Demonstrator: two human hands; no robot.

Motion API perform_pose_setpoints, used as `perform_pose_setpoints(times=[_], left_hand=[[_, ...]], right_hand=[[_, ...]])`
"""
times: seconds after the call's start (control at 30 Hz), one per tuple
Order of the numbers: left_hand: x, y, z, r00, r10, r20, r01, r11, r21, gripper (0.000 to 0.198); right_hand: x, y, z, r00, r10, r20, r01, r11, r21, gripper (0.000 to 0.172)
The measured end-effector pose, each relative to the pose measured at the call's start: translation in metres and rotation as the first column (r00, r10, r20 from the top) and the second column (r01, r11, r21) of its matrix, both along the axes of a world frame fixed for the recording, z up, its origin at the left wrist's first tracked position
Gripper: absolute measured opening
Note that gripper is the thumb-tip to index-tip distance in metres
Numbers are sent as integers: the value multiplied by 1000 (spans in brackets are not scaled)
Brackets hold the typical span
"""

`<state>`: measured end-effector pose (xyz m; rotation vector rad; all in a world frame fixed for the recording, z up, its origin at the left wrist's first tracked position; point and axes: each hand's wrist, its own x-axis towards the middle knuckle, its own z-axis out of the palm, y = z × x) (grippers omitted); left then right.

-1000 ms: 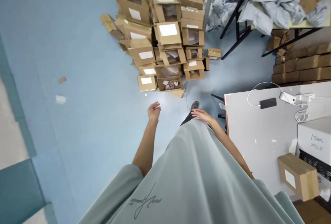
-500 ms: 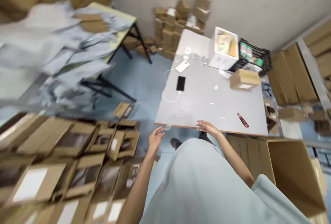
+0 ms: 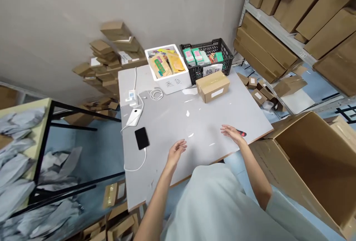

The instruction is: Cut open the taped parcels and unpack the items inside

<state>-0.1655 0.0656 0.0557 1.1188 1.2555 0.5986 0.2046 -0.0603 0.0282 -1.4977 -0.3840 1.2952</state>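
Note:
Over the front part of the grey-white table (image 3: 167, 122), my left hand (image 3: 176, 152) hovers with loosely curved fingers and nothing in it. To its right, my right hand (image 3: 231, 132) is held out with fingers stretched, also holding nothing. Partly behind the right hand lies a red and black utility knife (image 3: 241, 133). A closed, taped cardboard box (image 3: 213, 86) with a white label rests beyond both hands. Left of my left hand, a black-screened phone (image 3: 142, 138) lies with a white cable plugged in.
A white foam box (image 3: 174, 82) of packets and a black plastic crate (image 3: 197, 71) of small green boxes stand at the table's back. A large open carton (image 3: 267, 159) stands at the right. Left, a rack (image 3: 41, 141) holds grey bags. Shelves (image 3: 289, 33) with cartons rise at the right.
My view has swung to the right, toward the table. Both hands have moved from the table's front edge to over its surface, and the right hand is now by the utility knife.

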Motion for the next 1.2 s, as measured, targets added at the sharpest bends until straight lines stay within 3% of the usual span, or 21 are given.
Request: perform_pose_setpoints(times=[0.2, 0.4, 0.57, 0.67, 0.77, 0.9, 1.0, 1.07, 1.2], left_hand=[[140, 62, 13, 1000, -20, -22, 20, 1000, 10, 58], [234, 134, 8, 996, 72, -48, -71, 997, 16, 60], [282, 196, 10, 990, 112, -81, -112, 994, 3, 87], [294, 218, 15, 993, 84, -88, -87, 996, -31, 95], [285, 217, 17, 994, 64, -87, -68, 996, -52, 96], [239, 184, 9, 989, 114, -93, -118, 992, -38, 94], [190, 141, -1, 979, 174, -110, -177, 984, -16, 87], [154, 105, -7, 969, 213, -129, -215, 977, -3, 79], [83, 25, -18, 932, 309, -188, -312, 950, 15, 65]], right_hand=[[124, 75, 2, 993, -81, 84, 79, 997, 25, 39], [220, 184, -4, 980, -141, 141, 137, 990, 34, 49], [247, 273, -2, 960, -186, 208, 167, 980, 105, 67], [234, 298, 1, 950, -169, 263, 137, 981, 138, 71], [208, 290, -6, 933, -148, 327, 103, 983, 151, 75], [162, 238, -35, 896, -132, 425, 32, 971, 235, 81], [113, 178, -61, 874, -143, 464, -24, 942, 335, 85], [73, 134, -73, 887, -104, 450, -52, 945, 322, 87], [-1, 49, -77, 931, 34, 363, -143, 949, 280, 85]])
